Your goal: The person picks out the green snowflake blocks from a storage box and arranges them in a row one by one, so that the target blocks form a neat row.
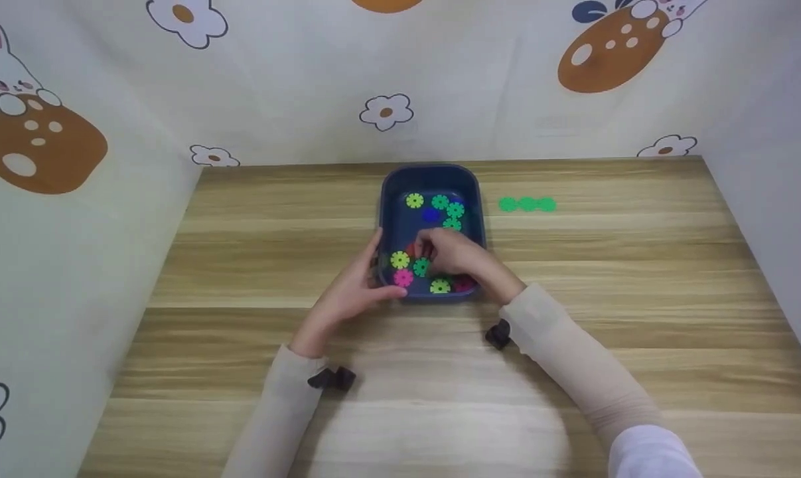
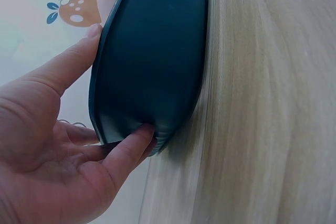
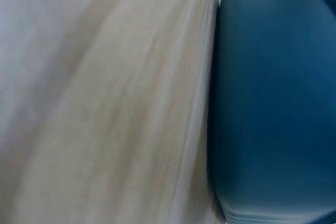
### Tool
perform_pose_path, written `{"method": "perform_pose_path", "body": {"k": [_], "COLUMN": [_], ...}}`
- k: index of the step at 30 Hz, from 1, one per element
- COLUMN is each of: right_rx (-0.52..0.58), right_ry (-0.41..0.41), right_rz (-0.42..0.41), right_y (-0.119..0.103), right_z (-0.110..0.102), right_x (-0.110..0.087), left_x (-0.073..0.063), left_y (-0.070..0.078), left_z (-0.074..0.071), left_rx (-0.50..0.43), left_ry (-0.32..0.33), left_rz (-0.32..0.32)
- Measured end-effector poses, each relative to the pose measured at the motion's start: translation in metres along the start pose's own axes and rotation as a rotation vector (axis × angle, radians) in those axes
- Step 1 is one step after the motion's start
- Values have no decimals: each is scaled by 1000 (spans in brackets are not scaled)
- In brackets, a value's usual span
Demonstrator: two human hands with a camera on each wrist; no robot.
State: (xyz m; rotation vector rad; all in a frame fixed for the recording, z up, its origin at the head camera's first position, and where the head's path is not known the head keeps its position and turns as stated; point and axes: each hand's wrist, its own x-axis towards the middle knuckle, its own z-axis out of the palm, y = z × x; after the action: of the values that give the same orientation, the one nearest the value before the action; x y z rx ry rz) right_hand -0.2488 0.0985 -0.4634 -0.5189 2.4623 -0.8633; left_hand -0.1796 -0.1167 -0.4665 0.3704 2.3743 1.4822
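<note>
A dark blue rectangular tub stands on the table with several notched plastic snowflake discs inside. My left hand grips its near left corner, thumb at the near rim and fingers along the left side; the left wrist view shows fingers on the outer wall. Reaching in over the right rim, my right hand has bent fingers low among the discs. A green disc and a partly covered red disc are right at its fingertips; I cannot tell whether it pinches one. Nearby lie a yellow disc and a pink disc.
Right of the tub, three green discs joined in a row lie on the wooden table. More green discs and a blue disc are in the tub's far half. A patterned cloth hangs behind the table.
</note>
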Motion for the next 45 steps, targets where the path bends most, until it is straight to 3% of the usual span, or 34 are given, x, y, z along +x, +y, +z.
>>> {"method": "perform_pose_path", "body": {"k": [12, 26, 45], "right_rx": [242, 330, 421], "right_ry": [94, 203, 286], "right_rz": [-44, -92, -121], "right_y": [2, -3, -7], "right_z": [-3, -8, -47], "right_x": [-2, -6, -21], "left_x": [-3, -3, -3], "left_y": [2, 1, 2], "left_z": [-1, 0, 0], "left_rx": [-3, -64, -47], "left_ry": [-1, 6, 10], "left_rz": [-4, -17, -27]}}
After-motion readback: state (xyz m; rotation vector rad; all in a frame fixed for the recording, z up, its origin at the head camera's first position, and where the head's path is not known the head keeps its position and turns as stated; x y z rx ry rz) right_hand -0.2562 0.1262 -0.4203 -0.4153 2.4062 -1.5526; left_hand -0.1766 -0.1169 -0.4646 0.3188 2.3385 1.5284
